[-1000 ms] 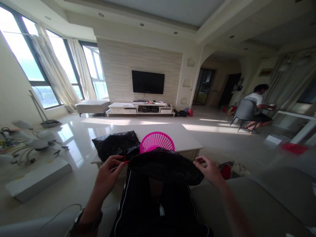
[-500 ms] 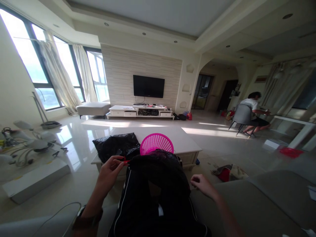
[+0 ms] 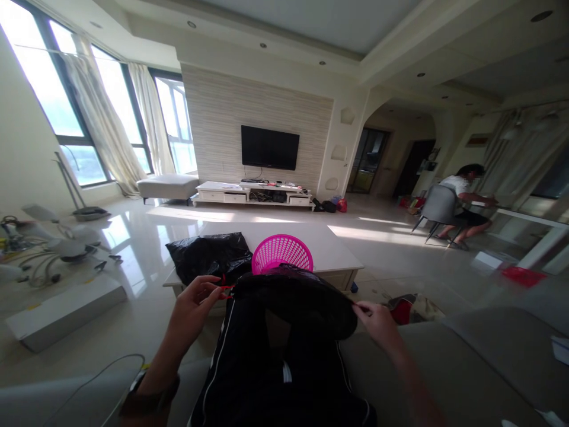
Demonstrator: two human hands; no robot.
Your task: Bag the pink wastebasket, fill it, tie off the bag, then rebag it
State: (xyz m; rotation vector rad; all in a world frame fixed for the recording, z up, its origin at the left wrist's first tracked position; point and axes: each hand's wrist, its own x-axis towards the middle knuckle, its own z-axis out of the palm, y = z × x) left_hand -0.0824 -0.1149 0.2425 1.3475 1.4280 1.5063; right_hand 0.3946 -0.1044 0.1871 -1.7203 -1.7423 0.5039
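Note:
A black plastic bag (image 3: 293,302) stretches between my hands above my lap, partly over the near side of a pink perforated basket (image 3: 283,252). My left hand (image 3: 198,302) pinches a red drawstring at the bag's left edge. On the other side, my right hand (image 3: 376,317) closes on the bag's right edge, where a bit of red shows at the fingertips. Another black plastic bag (image 3: 211,255) lies on the white coffee table (image 3: 333,246), left of the basket. The basket's lower part is hidden behind the held bag.
A grey sofa (image 3: 444,362) extends to my right. Beyond it, cloth items (image 3: 413,308) lie on the floor. At left, a lamp fixture (image 3: 71,249) rests by a long white box (image 3: 66,314). A person (image 3: 462,198) sits on a grey chair at the right.
My right hand has taken hold of the bag's right edge and pulled it outward to the right. My left hand still holds the red drawstring. The view has shifted slightly.

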